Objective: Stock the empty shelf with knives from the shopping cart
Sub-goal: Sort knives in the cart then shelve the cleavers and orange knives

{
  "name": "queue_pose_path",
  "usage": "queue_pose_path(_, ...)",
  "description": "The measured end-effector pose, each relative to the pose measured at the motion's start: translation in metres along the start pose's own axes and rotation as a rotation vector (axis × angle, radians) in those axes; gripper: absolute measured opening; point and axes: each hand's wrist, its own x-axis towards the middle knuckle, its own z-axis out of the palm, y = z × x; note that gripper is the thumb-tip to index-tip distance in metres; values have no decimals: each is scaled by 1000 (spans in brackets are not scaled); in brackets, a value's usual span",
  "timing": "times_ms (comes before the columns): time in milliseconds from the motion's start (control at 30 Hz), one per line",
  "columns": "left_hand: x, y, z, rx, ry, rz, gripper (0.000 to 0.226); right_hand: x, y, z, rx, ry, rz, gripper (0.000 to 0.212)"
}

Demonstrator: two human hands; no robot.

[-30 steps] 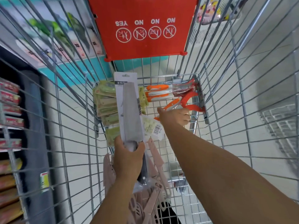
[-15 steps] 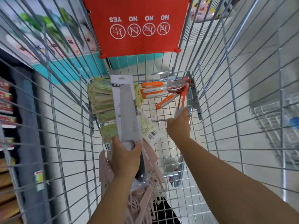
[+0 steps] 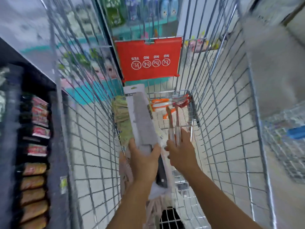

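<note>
Grey-bladed packaged knife point(image 3: 143, 119) lengthwise along cart point(image 3: 231, 113) (handle toward person).

Red flap point(image 3: 148, 50) with white symbols; silver wire cart point(image 3: 222, 129); grey cleaver blade point(image 3: 142, 123) on white card, black handle point(image 3: 160, 172); orange-and-white knives point(image 3: 160, 103); pale green packets point(image 3: 122, 113).

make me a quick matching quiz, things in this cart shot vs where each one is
Things:
1. cleaver pack
2. orange-handled knives
3. red sign
4. green packs

Places:
A. hanging on the cart's far end
B. in the left hand
C. on the cart floor, left of the cleaver pack
D. in the right hand

Pairs: 1-B, 2-D, 3-A, 4-C
</note>
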Motion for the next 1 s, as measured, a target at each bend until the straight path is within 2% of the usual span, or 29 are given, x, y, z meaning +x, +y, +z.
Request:
queue_pose_path(67, -25, 15, -15, -19, 4, 23, 77, -28, -19, -7, 74, -12, -11, 41)
queue_pose_path(167, -60, 34, -41, -53, 61, 107, 79, -66, -48, -19, 60, -13, -116, 30)
queue_pose_path(333, -105, 60, -84, -163, 180, 256, 78, -123, -104, -33, 69, -74, -237, 63)
queue_pose_path(400, -123, 72, -103, -187, 208, 290, 81, -139, -124, -37, 71, -94, -292, 58)
queue_pose_path(500, -150, 88, -129, -210, 306, 339, 84, -160, -151, -44, 67, -145, -417, 37)
queue_pose_path(700, -211, 100, -179, -328, 555, 364, 78, -214, -193, -52, 84, -378, -663, 18)
queue_pose_path(767, -234, 97, -197, -344, 638, 360, 72, -233, -201, -51, 90, -462, -702, 23)
queue_pose_path(933, -292, 78, -244, -394, 858, 318, 80, -294, -219, -31, 57, -689, -741, 32)
queue_pose_path(1000, -317, 67, -265, -375, 977, 289, 65, -323, -223, -17, 40, -765, -775, 47)
